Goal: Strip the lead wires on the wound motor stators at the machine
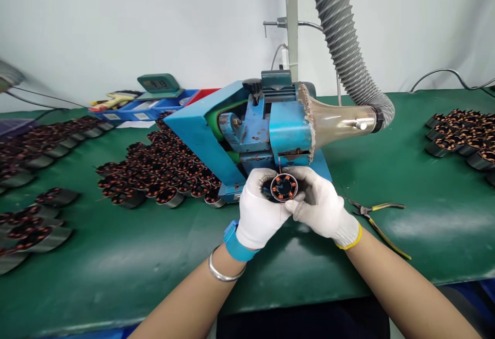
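Observation:
My left hand (258, 209) and my right hand (323, 206), both in white gloves, together hold a small round motor stator (283, 187) with copper windings. The stator faces me, right in front of the blue machine (247, 127). A thin wire stands up from the stator toward the slot in the machine's blue housing (288, 130). A clear funnel (340, 120) joins the machine to a grey ribbed hose (342, 34).
Rows of stators (162, 168) lie left of the machine on the green table (154, 256), more at the far left (34, 225) and far right (464, 135). Yellow-handled pliers (377, 215) lie right of my hands. Blue bins (147, 109) and a green scale (159, 84) stand behind.

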### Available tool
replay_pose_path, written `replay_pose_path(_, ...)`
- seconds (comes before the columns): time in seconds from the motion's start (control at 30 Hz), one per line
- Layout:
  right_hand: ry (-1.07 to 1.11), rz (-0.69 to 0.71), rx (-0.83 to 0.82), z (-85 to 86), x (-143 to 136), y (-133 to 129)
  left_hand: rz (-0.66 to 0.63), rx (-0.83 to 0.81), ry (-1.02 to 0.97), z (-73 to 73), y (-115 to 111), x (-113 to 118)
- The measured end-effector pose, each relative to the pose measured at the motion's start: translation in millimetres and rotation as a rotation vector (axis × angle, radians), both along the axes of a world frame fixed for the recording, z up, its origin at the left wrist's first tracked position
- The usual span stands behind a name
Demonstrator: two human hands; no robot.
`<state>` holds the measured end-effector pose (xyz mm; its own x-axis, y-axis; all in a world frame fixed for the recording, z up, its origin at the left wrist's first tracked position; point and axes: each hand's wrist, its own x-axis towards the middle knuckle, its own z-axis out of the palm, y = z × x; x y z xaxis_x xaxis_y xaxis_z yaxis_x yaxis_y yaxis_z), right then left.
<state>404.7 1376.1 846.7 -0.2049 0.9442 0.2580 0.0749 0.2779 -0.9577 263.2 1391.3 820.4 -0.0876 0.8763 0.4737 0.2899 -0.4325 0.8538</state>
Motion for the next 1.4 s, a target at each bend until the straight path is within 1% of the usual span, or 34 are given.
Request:
replay_pose_path(0.07, -0.164, -0.103, 0.121, 1.9, -2, -3, 0.044, -0.068, 0.002, 3.4, 0, 3)
replay_pose_path(0.1, -0.224, -0.152, 0.128, 2.1, -3, -4, 0.058, -0.108, -0.007, 5.2, 1, 4)
replay_pose_path(0.17, -0.254, -0.218, 0.060, 1.1, -7, -6, 0.053, -0.163, -0.033, 7.6, 1, 6)
replay_pose_path(0.23, -0.172, -0.219, -0.049, -0.5, -9, -7, -0.027, -0.162, -0.050, 8.3, 1, 7)
replay_pose_path(0.3, -0.064, -0.196, -0.112, -0.7, -10, -6, -0.150, -0.145, -0.056, 7.9, 1, 5)
replay_pose_path(0.37, 0.008, -0.176, -0.104, 1.0, -9, -5, -0.252, -0.135, -0.067, 6.9, 1, 4)
replay_pose_path(0.4, 0.019, -0.182, -0.081, 2.2, -9, -5, -0.268, -0.137, -0.076, 6.2, 1, 3)
replay_pose_path(0.47, -0.002, -0.220, -0.045, 3.9, -8, -5, -0.225, -0.145, -0.102, 4.2, 1, 3)
replay_pose_path(0.53, -0.058, -0.268, -0.053, 3.4, -7, -5, -0.113, -0.136, -0.100, 1.7, 1, 3)
replay_pose_path(0.6, -0.108, -0.294, -0.073, 1.4, -6, -6, -0.022, -0.099, -0.038, -0.5, 2, 4)
replay_pose_path(0.7, -0.171, -0.281, -0.049, 0.2, -2, -4, 0.032, -0.029, 0.094, -1.1, 4, 3)
replay_pose_path(0.77, -0.237, -0.263, -0.032, 2.4, 5, 0, 0.037, 0.008, 0.163, -0.2, 5, 2)
replay_pose_path(0.83, -0.234, -0.285, -0.070, 6.8, 13, 5, -0.001, 0.031, 0.214, 0.6, 6, 0)
replay_pose_path(0.93, -0.094, -0.404, -0.104, 15.4, 26, 11, -0.085, 0.040, 0.249, 0.5, 6, -2)
replay_pose_path(0.97, -0.097, -0.429, -0.096, 18.4, 30, 11, -0.099, 0.036, 0.255, 0.4, 6, -2)
replay_pose_path(1.0, -0.147, -0.423, -0.088, 21.3, 33, 11, -0.107, 0.029, 0.259, 0.4, 6, -3)
replay_pose_path(1.03, -0.241, -0.381, -0.083, 24.0, 34, 10, -0.116, 0.021, 0.263, 0.6, 6, -3)
replay_pose_path(1.1, -0.465, -0.220, -0.077, 27.9, 34, 6, -0.151, -0.004, 0.277, 1.8, 6, -5)
replay_pose_path(1.17, -0.593, -0.081, -0.053, 29.5, 32, 2, -0.200, -0.019, 0.299, 3.9, 5, -7)
replay_pose_path(1.23, -0.594, -0.053, -0.028, 29.4, 29, 0, -0.245, -0.023, 0.319, 6.5, 4, -7)
replay_pose_path(1.33, -0.484, -0.098, -0.033, 26.4, 27, 0, -0.287, -0.025, 0.303, 9.6, 2, -5)
replay_pose_path(1.4, -0.409, -0.147, -0.066, 23.2, 29, 3, -0.283, -0.055, 0.259, 10.8, 0, -4)
